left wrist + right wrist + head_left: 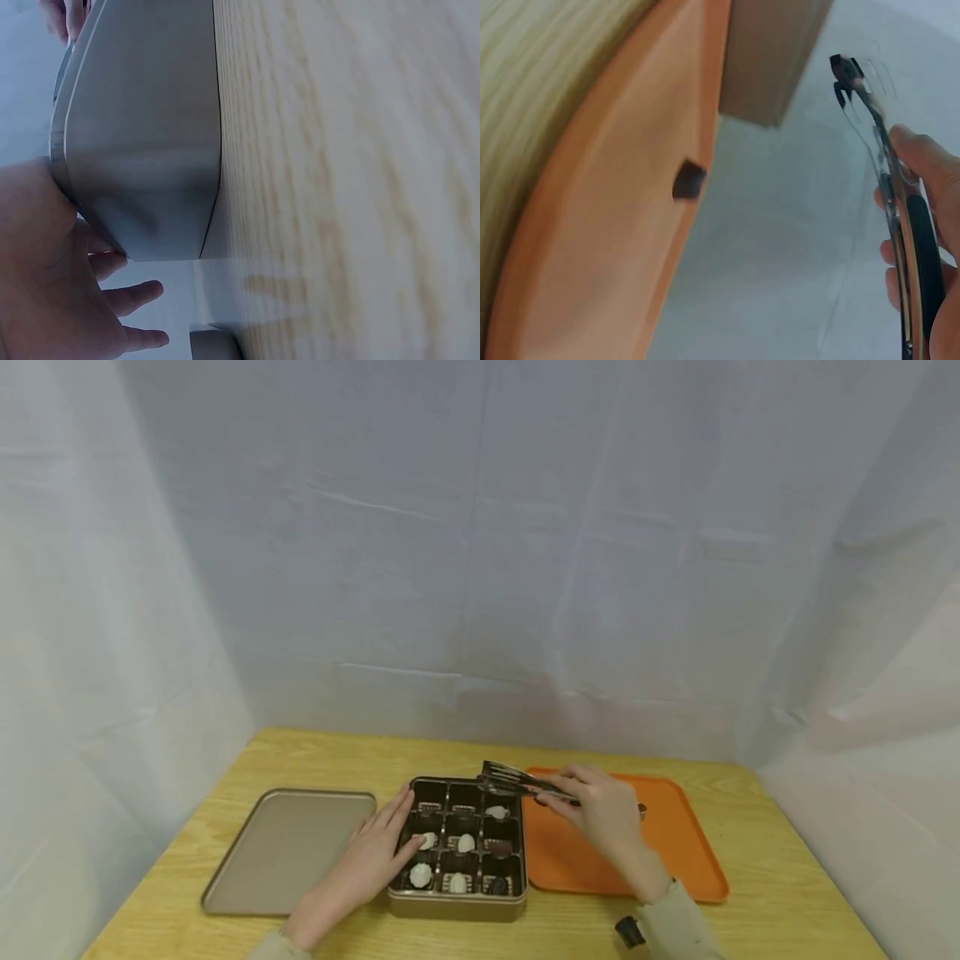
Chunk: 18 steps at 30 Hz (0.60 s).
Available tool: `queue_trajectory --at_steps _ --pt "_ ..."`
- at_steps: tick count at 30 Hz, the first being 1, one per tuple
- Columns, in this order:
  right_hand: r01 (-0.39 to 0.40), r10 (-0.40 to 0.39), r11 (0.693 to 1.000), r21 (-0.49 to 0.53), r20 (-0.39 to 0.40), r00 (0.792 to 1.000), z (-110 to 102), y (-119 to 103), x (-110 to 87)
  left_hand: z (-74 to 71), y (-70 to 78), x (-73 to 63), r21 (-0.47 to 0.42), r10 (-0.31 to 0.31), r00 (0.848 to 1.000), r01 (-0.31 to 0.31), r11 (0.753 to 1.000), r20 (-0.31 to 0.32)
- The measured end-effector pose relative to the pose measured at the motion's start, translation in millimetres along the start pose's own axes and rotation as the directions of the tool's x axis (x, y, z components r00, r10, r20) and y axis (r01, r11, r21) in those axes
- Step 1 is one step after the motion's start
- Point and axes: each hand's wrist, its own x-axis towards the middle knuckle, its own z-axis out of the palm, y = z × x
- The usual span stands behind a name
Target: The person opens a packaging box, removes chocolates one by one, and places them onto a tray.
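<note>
A metal box [457, 907] with a black divided insert stands at the middle of the table. Pale and dark chocolates sit in several compartments, among them a round white one [420, 875] at the front left. My left hand [372, 853] rests along the box's left rim, its thumb over the insert; in the left wrist view its fingers are extended beside the metal wall. Serving tongs [517, 781] are gripped in my right hand [611, 814], their tips over the box's back right corner. In the right wrist view a small dark piece [845, 69] shows at the tips.
Right of the box lies an orange tray [675, 835] with a small dark chocolate [689, 180] on it. A flat metal lid [288, 852] lies to the left. By the right sleeve is a small black object [630, 932]. White sheeting surrounds the wooden table.
</note>
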Motion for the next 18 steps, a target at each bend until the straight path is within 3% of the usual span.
queue_trajectory --at_steps 10,18 --pt "-0.119 0.119 0.986 -0.114 -0.004 0.993 -31 48 -36.6 -2.2 -0.6 -2.1 -0.01 -0.004 1.0 0.004 1.0 -0.014" --pt "-0.155 0.184 0.963 -0.222 0.121 0.975 -53 70 -66.1 -3.8 0.4 -3.8 -0.005 -0.002 1.0 0.002 1.0 0.022"
